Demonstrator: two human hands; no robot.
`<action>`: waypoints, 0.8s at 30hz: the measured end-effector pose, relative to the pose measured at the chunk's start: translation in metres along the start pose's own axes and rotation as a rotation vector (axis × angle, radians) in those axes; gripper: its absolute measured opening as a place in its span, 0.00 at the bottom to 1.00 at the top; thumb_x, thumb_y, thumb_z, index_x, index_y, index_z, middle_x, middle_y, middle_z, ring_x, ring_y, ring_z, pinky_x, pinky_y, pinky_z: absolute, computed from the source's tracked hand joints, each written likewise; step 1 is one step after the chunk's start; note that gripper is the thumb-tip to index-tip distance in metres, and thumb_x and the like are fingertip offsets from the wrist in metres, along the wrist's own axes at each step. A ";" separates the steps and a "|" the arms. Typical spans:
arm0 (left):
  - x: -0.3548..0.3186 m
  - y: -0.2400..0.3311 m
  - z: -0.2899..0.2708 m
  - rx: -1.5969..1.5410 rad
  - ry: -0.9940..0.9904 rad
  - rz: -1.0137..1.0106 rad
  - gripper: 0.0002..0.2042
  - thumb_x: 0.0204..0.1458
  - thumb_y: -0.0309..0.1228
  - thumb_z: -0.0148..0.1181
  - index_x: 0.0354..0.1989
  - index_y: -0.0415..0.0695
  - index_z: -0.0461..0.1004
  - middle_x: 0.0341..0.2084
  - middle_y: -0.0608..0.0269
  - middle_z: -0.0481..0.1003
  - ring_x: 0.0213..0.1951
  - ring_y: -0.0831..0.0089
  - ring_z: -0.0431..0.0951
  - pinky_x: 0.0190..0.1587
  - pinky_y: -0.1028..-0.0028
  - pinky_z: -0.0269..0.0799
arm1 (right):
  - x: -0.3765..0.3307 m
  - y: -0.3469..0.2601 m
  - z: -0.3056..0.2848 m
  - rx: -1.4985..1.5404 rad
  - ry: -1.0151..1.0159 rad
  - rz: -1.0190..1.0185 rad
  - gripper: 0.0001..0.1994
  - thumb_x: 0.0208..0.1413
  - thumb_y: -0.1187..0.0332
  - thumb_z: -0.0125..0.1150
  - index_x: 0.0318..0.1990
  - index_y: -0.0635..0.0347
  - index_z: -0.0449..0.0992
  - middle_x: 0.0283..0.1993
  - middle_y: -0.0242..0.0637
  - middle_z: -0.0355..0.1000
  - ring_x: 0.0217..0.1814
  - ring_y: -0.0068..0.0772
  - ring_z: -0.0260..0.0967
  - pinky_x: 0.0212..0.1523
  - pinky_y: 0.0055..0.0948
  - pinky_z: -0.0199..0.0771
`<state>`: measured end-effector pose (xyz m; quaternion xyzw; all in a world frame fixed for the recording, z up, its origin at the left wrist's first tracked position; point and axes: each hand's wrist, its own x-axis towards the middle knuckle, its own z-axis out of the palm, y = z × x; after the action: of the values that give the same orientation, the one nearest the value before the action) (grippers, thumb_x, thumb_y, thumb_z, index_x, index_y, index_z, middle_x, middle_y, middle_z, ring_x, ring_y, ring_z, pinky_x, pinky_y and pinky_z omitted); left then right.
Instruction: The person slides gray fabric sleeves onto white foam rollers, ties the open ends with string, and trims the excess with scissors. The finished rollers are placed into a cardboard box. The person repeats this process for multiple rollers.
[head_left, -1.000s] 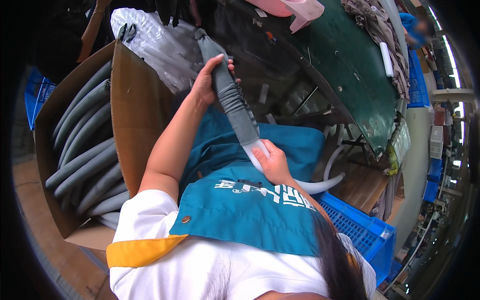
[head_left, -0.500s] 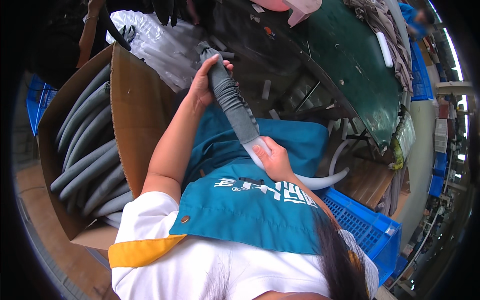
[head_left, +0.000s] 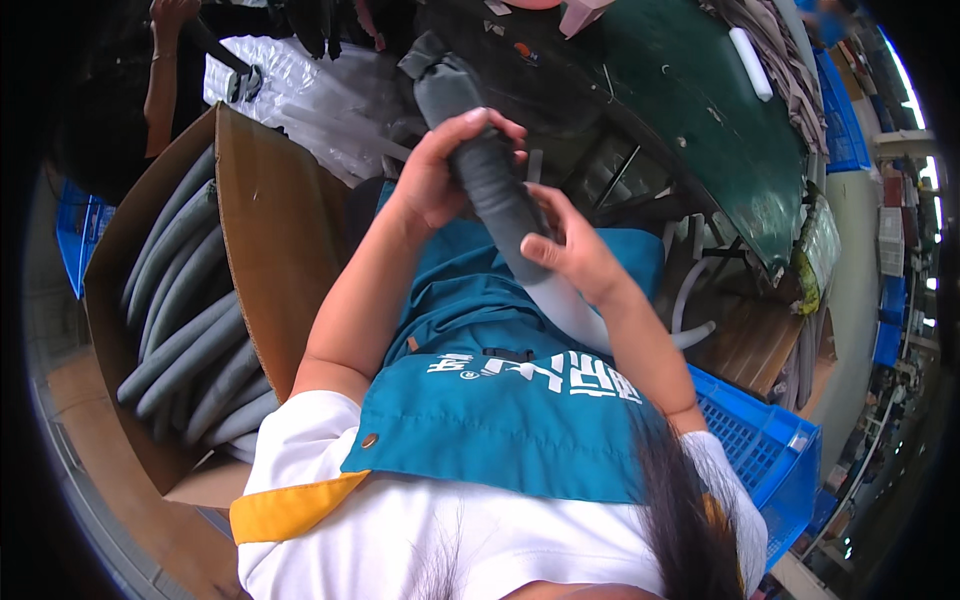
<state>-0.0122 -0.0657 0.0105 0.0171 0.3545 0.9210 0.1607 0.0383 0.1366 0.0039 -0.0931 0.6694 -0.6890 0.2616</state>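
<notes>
A dark grey fabric sleeve (head_left: 444,92) covers the far part of a white foam tube (head_left: 565,310) and ends in a gathered tip at the far end. My left hand (head_left: 445,170) is wrapped round the sleeve about its middle. Closer to me, my right hand (head_left: 575,245) grips the sleeve's lower part, thumb on top, just above where the bare white tube comes out. From there the tube passes under my right forearm, and its curved free end shows on the right.
At left, a cardboard box (head_left: 280,240) holds several grey-covered tubes (head_left: 185,310). A green-topped table (head_left: 690,120) stands ahead right, with a short white foam piece (head_left: 752,65) on it. Blue crates (head_left: 770,450) sit at my right. Clear plastic sheeting (head_left: 310,100) lies beyond the box, near another person's arm (head_left: 162,90).
My right hand has gone from the bare white tube up onto the sleeve, nearer my left hand. The sleeve's bunched folds look smoother, and its tip has moved farther away and to the right.
</notes>
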 end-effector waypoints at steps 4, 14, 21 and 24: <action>0.001 0.024 0.036 0.245 -0.187 0.190 0.25 0.56 0.52 0.52 0.44 0.38 0.73 0.46 0.49 0.75 0.50 0.60 0.75 0.57 0.64 0.67 | 0.020 -0.067 0.008 0.034 -0.196 0.173 0.31 0.40 0.55 0.77 0.48 0.63 0.69 0.36 0.39 0.73 0.34 0.26 0.73 0.40 0.25 0.73; 0.027 0.062 -0.004 0.107 0.052 0.377 0.25 0.62 0.48 0.46 0.46 0.34 0.72 0.47 0.47 0.74 0.53 0.59 0.73 0.61 0.59 0.66 | -0.061 -0.015 -0.005 -0.206 -0.092 0.471 0.19 0.39 0.67 0.76 0.39 0.61 0.76 0.33 0.36 0.76 0.34 0.26 0.73 0.43 0.27 0.72; 0.023 0.052 0.018 -0.030 -0.111 0.256 0.24 0.61 0.48 0.47 0.46 0.35 0.72 0.48 0.47 0.74 0.54 0.58 0.72 0.61 0.58 0.66 | 0.007 -0.064 -0.020 0.021 -0.184 0.000 0.47 0.35 0.48 0.77 0.62 0.62 0.60 0.51 0.40 0.68 0.51 0.29 0.69 0.52 0.28 0.69; 0.021 0.054 0.022 0.051 -0.097 0.269 0.24 0.61 0.48 0.47 0.46 0.35 0.72 0.49 0.47 0.73 0.52 0.58 0.74 0.59 0.60 0.67 | 0.032 -0.084 0.011 -0.042 -0.112 -0.059 0.39 0.43 0.50 0.73 0.57 0.67 0.63 0.40 0.39 0.71 0.39 0.24 0.70 0.39 0.24 0.72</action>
<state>-0.0443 -0.0828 0.0605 0.1133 0.3643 0.9229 0.0522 -0.0034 0.1085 0.0794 -0.1568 0.6650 -0.6760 0.2761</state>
